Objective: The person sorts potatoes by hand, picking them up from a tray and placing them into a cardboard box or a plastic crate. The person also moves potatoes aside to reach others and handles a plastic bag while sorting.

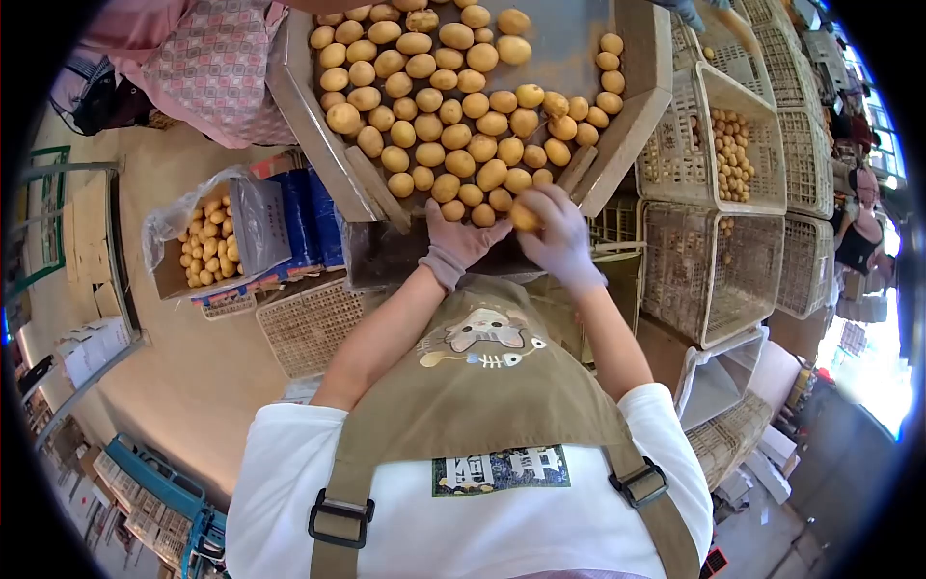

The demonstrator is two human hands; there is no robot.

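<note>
The person's left hand in a pinkish glove (461, 241) is open, fingers spread at the near edge of a grey metal tray with wooden sides (564, 66). The right hand in a pale lavender glove (558, 236), forearm angled inward, grips a round yellow-brown potato (526, 216) between the hands. Many loose potatoes (482, 148) lie just beyond both hands.

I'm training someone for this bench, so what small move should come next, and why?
Probably draw the potato in the right hand clear of the tray's near end: it already looks gripped there, and other potatoes crowd close beside it.
</note>
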